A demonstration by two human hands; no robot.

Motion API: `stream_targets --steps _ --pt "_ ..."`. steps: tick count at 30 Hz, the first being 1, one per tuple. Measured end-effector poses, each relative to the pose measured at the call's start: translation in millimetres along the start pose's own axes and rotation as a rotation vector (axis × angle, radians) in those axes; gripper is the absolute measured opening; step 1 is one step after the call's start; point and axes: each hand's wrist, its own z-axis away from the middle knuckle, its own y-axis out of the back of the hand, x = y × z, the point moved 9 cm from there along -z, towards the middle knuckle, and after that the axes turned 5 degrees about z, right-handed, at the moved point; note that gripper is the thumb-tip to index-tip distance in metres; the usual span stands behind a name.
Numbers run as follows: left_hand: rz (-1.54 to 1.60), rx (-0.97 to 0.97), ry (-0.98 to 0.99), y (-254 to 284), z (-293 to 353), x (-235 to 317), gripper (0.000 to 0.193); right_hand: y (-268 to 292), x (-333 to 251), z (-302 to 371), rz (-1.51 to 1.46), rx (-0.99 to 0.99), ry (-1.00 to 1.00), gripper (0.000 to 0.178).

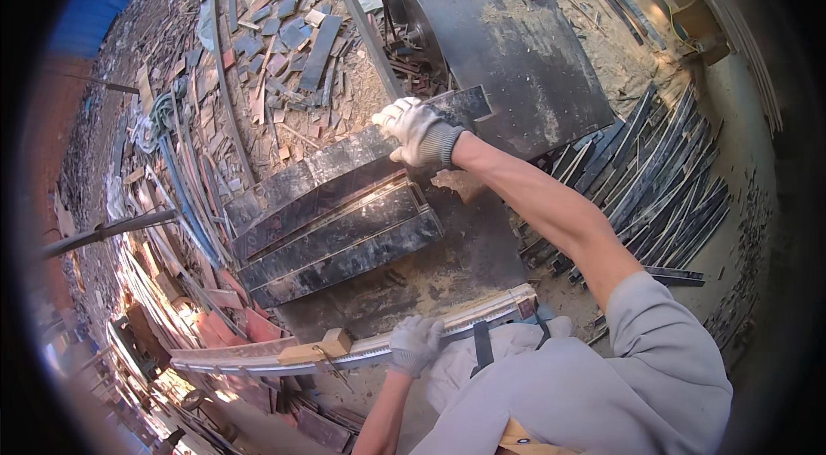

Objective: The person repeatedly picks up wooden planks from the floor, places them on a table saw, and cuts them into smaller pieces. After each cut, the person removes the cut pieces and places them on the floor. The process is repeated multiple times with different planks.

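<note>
My right hand [417,132], in a white knitted glove with a grey cuff, reaches across the work table. Its fingers are curled over the far edge of a long dark board [323,164]. Nearer me lie more dark boards [344,253], side by side and slanted, with pale worn patches and raw edges. My left hand [416,345], also gloved, is closed over a long wooden rail [469,313] along the table's near side. Beside it, a small wood block [320,347] sits on the rail, which has a pale metal strip along it.
A large dark panel [525,51] stretches away at the far right. Beyond the boards, broken offcuts [301,42] cover the ground. Thin dark strips [645,171] are heaped on the right; long strips [185,188] and reddish pieces [258,326] lie left. A metal bar [107,231] juts in from the left.
</note>
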Motion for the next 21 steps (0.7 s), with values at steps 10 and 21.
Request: stream_targets --steps 10,21 --pt "-0.265 0.314 -0.154 235 -286 -99 0.101 -74 28 -28 -0.006 -0.299 -0.124 0.081" --pt "-0.308 -0.007 0.013 176 -308 -171 0.086 -84 49 17 0.101 -0.129 -0.252 0.109"
